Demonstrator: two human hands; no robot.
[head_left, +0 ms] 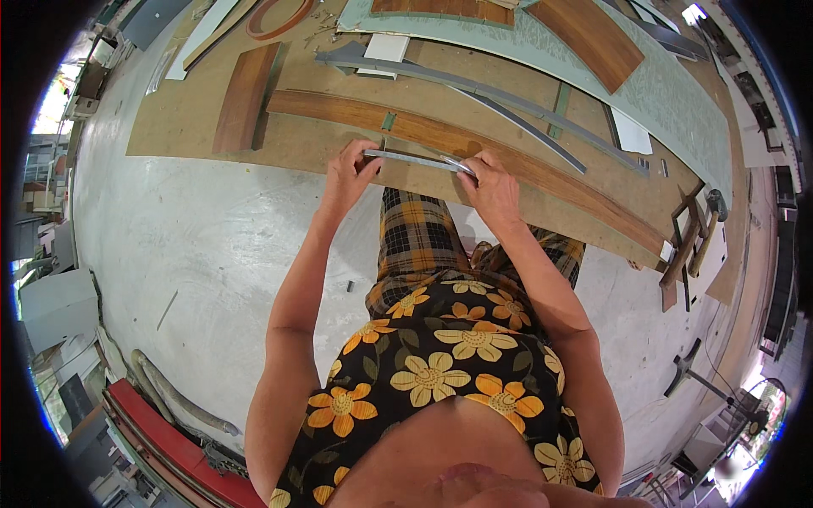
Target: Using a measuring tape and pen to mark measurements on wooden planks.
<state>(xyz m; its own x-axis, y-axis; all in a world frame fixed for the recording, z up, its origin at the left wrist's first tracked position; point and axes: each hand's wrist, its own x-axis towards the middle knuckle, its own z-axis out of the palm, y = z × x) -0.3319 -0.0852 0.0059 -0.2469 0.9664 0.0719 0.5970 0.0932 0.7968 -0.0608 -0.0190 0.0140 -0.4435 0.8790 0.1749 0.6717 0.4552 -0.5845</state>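
A person's left hand (345, 173) and right hand (494, 193) pinch a thin metal strip (415, 159) near its ends, just nearside of a long wooden board (432, 131) on the table (296, 135), where light, even tension should keep it straight.

A brown-orange coil (262, 35) lies at eleven o'clock; a pale green sheet (677, 110) spans twelve to two. A hammer (717, 206) rests near three, what looks like a fan (756, 416) stands around four, and a long red beam (174, 444) lies between seven and eight.
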